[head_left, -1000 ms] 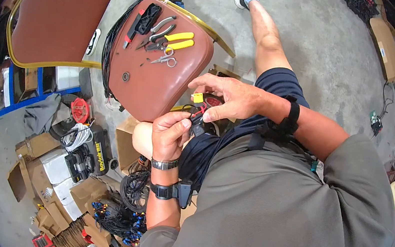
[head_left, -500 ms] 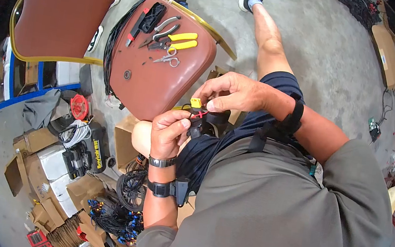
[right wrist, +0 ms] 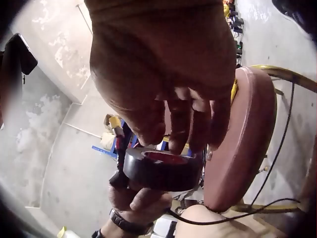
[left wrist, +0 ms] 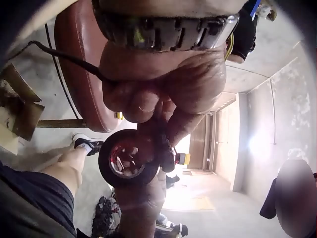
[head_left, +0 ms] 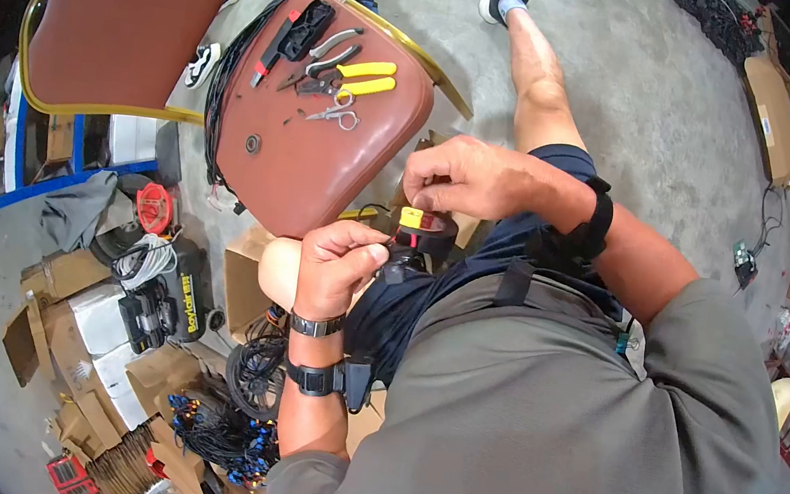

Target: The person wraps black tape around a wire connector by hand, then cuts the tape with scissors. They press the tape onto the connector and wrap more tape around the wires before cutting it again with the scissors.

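In the head view my left hand (head_left: 337,264) pinches a black cable between thumb and fingertips. The cable's end carries a yellow connector (head_left: 411,217) with a short red lead beneath it. Right beside the connector is a roll of black electrical tape (right wrist: 161,171), its core red; in the right wrist view it lies just above the left fingers. My right hand (head_left: 470,179) hovers over the roll with loosely bent fingers, thumb and index tips right at its upper rim. The left wrist view shows the roll's red core (left wrist: 126,159) face on.
Beside my knee, a brown chair seat (head_left: 327,157) bears scissors (head_left: 335,115), yellow-handled cutters (head_left: 368,80), pliers (head_left: 332,51), a red-and-black knife (head_left: 273,53) and a small dark ring (head_left: 252,143). Cardboard boxes (head_left: 68,277) and bundled black wires (head_left: 222,435) crowd the floor at left.
The right hand has moved from around the connector and tape roll to just above them, its fingers drawn back. The yellow connector has shifted slightly right; the left hand keeps its pinch.
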Available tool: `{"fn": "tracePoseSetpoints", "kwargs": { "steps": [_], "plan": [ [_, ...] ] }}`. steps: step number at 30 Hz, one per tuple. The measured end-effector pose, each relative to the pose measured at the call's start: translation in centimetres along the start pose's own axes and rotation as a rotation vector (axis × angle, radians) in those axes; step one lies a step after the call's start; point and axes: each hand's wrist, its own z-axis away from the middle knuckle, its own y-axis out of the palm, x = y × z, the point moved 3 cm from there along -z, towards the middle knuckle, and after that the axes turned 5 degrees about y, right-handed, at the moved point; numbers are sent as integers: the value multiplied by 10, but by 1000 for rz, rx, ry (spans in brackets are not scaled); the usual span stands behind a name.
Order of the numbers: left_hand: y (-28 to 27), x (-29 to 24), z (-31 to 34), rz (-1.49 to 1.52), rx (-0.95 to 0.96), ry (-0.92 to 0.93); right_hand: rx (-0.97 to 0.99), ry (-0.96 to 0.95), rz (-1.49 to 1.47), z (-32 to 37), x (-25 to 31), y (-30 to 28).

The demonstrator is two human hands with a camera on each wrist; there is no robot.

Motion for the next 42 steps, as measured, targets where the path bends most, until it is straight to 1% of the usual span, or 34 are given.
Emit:
{"fn": "tracePoseSetpoints", "kwargs": {
  "steps": [1, 2, 5, 8, 12, 15, 16, 17, 19, 22, 25, 28, 31, 32, 34, 35, 38, 41, 42],
  "plan": [
    [5, -1, 1, -21, -8, -15, -28, -34, 65, 0, 4, -3],
    [9, -2, 1, -42, -14, -29, -14, -24, 55, 1, 7, -3],
    [12, -4, 0, -105, -28, -6, -35, -208, 276, -6, 5, -7],
    [18, -10, 0, -187, -8, -59, -14, -221, 382, -8, 13, -14],
    [16, -10, -2, -267, 10, -120, -45, -283, 489, -9, 15, -20],
    [13, -7, -3, -313, -15, -145, -55, -267, 487, -7, 20, -19],
    [9, -2, -6, -315, -4, -126, -45, -318, 618, -6, 21, -19],
    [10, -6, -5, -282, -21, -124, -71, -308, 575, -5, 25, -20],
    [9, -1, -9, -271, -47, -49, -47, -239, 601, -5, 30, -22],
    [10, -2, -12, -330, -31, -62, -109, -290, 591, -3, 37, -25],
    [4, 3, -11, -251, -82, -10, -90, -240, 598, 0, 27, -22],
    [12, -1, -11, -307, -112, 32, -106, -238, 469, 3, 29, -20],
    [3, 7, -10, -322, -109, 15, -137, -106, 266, 5, 22, -26],
    [1, 5, -10, -347, -119, 15, -194, -49, 153, 6, 21, -29],
    [-5, 11, -9, -262, -137, 29, -300, 66, -86, 10, 16, -30],
    [-7, 13, -9, -221, -148, 38, -315, 91, -110, 10, 9, -29],
    [-6, 5, -8, -242, -210, 28, -342, 187, -155, 12, -20, -17],
    [-7, 1, -9, -88, -253, -5, -291, 171, -72, 15, -16, -2],
    [-7, 0, -10, -100, -264, 12, -286, 182, -178, 15, -14, 2]
  ]
}}
